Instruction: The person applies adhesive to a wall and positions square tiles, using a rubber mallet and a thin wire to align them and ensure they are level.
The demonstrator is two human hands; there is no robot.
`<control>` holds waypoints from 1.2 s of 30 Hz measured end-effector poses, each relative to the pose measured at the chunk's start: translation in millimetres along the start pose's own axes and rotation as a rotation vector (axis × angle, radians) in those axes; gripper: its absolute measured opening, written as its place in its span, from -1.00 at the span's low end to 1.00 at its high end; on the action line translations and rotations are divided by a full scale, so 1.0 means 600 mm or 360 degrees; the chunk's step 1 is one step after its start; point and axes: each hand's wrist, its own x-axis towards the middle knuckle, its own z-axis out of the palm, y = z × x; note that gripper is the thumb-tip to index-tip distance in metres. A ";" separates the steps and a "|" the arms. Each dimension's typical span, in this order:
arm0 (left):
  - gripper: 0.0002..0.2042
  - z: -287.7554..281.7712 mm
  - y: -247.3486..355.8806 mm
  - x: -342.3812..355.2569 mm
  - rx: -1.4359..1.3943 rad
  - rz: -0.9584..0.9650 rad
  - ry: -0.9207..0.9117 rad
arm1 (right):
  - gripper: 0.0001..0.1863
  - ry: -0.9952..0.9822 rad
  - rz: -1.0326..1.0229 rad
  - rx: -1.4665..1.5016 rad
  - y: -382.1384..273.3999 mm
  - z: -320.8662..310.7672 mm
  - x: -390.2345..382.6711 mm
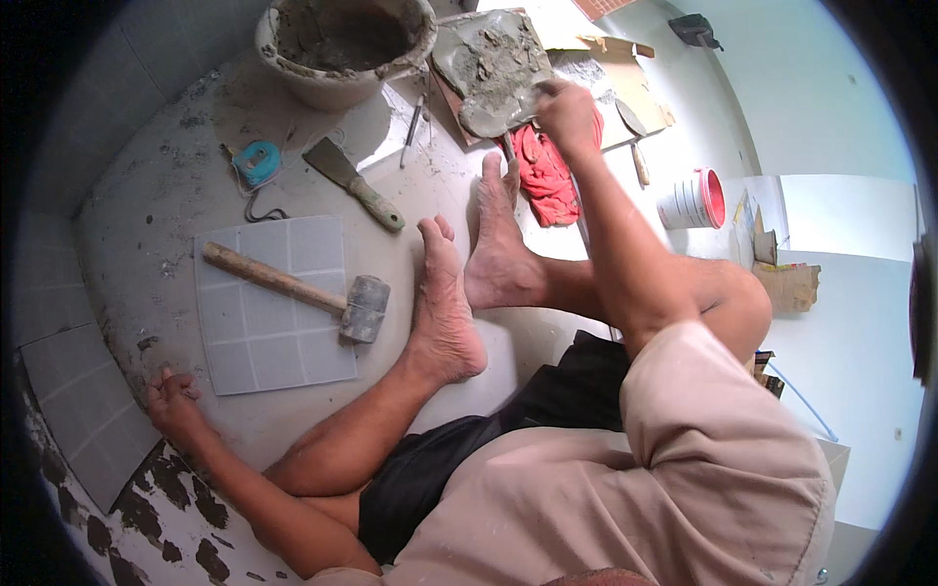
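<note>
My right hand (567,117) is closed at the edge of a board (469,54) bearing wet grey mortar (503,73); what its fingers grip is hidden. A trowel handle (508,148) and red cloth (547,181) lie below it. My left hand (174,398) is low by the tiled wall, fingers curled; I cannot make out what, if anything, they hold. Beside it a square grey tile (274,356) bears a wood-handled rubber mallet (362,311). Above lie a wide scraper (376,205) and a blue tape measure (256,163).
A mortar-caked bucket (327,90) stands at the top. A white-and-red pail (684,203), a round-bladed tool (640,161) and cardboard (787,288) are on the right. Grey wall tiles (73,410) line the left. My bare feet (445,303) are between the tile and cloth.
</note>
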 end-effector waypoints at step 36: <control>-0.86 -0.013 0.173 -0.141 0.0419 0.0113 0.0214 | -0.15 -0.0588 -0.1043 0.0211 -0.208 -0.011 -0.274</control>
